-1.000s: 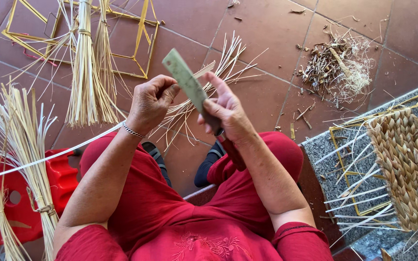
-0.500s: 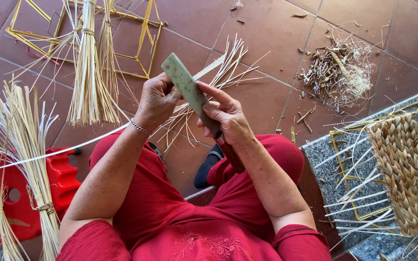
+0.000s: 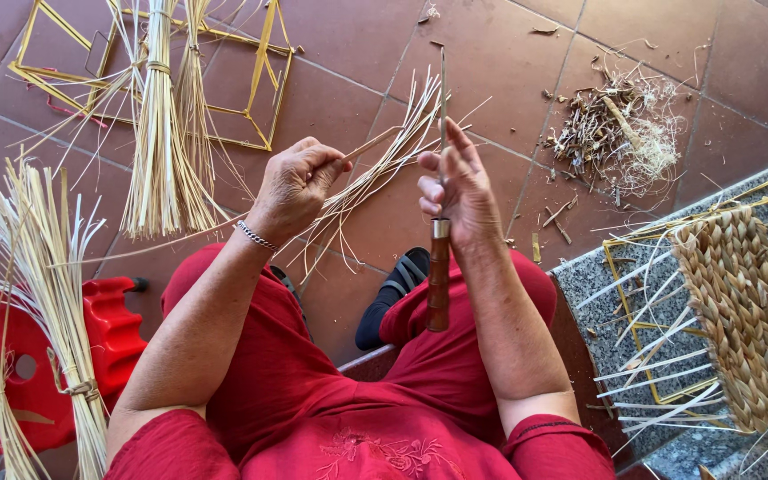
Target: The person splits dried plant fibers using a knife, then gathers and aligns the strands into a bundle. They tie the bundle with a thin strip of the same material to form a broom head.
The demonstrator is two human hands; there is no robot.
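Observation:
My right hand (image 3: 457, 188) grips a knife (image 3: 438, 267) with a brown wooden handle and a metal collar; its thin blade points up and away, seen edge-on. My left hand (image 3: 297, 182) pinches a pale flat reed strip (image 3: 372, 142) that runs toward the blade. A silver bracelet sits on my left wrist. Both hands hover above my lap in red clothes, over a fan of loose straw strands (image 3: 375, 169) on the tile floor.
Tied straw bundles (image 3: 160, 151) and yellow wire frames (image 3: 251, 80) lie ahead. More straw stands at the left beside a red plastic stool (image 3: 108, 329). A pile of scraps (image 3: 620, 133) is at the right. A partly woven basket (image 3: 740, 311) rests on a stone ledge.
The knife has turned from showing its flat blade to standing edge-on and more upright. My left hand has shifted left, drawing the reed strip away from the blade.

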